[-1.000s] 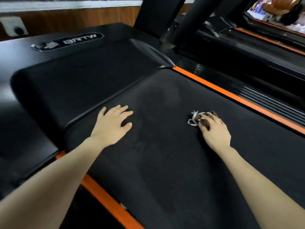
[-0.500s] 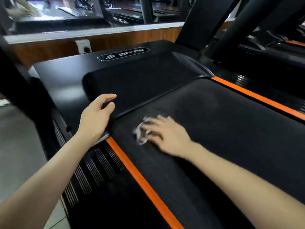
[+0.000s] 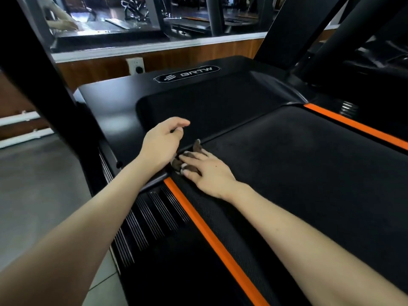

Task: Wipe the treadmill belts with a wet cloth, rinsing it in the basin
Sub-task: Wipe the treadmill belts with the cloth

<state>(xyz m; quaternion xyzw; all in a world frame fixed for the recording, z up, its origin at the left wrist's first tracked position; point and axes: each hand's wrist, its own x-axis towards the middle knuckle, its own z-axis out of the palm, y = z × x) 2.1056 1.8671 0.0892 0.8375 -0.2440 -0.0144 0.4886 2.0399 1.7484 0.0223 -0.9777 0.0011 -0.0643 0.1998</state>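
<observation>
The black treadmill belt point(image 3: 298, 164) fills the right half of the view, edged by orange strips. At its front left corner lies a small dirty brown-and-white cloth point(image 3: 197, 147), mostly covered. My right hand point(image 3: 205, 171) presses flat on the cloth with straight fingers. My left hand point(image 3: 163, 142) hovers just left of it over the black motor cover point(image 3: 198, 102), fingers loosely curled and holding nothing.
A left orange strip point(image 3: 212, 239) and ribbed black side rail point(image 3: 141, 221) run beside the belt. Grey floor point(image 3: 39, 191) lies to the left. Black uprights point(image 3: 44, 80) rise at left and right. A mirror and wood panel stand behind. No basin is in view.
My right hand has slid the cloth from mid-belt to the front left corner. My left hand lifted off the belt and moved onto the motor cover side; the view swung left.
</observation>
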